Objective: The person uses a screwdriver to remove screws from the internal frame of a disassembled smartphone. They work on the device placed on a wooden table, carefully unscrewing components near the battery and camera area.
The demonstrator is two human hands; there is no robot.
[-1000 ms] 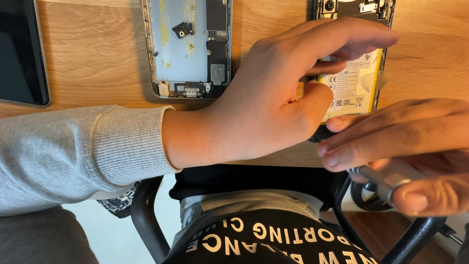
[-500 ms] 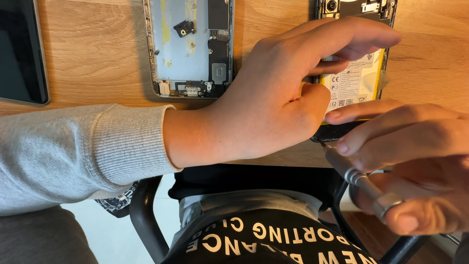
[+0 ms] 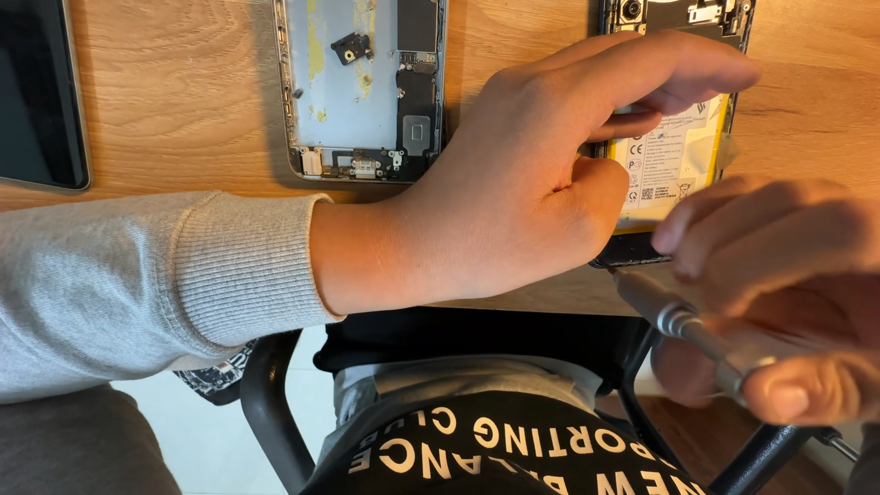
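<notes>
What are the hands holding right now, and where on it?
Right hand grips a metal screwdriver by its handle. Left hand steadies the opened phone at its lower edge.

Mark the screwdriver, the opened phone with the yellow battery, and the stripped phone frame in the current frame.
screwdriver [image 3: 683, 323]: head view, on its metal shaft near the collar.
opened phone [image 3: 674, 156]: head view, on the battery's pale label.
stripped phone frame [image 3: 353, 119]: head view, on the bare inner back plate.

grey ribbed sleeve [image 3: 137, 284], yellow-and-white battery [image 3: 674, 160], light wood-grain table [image 3: 183, 101]
</notes>
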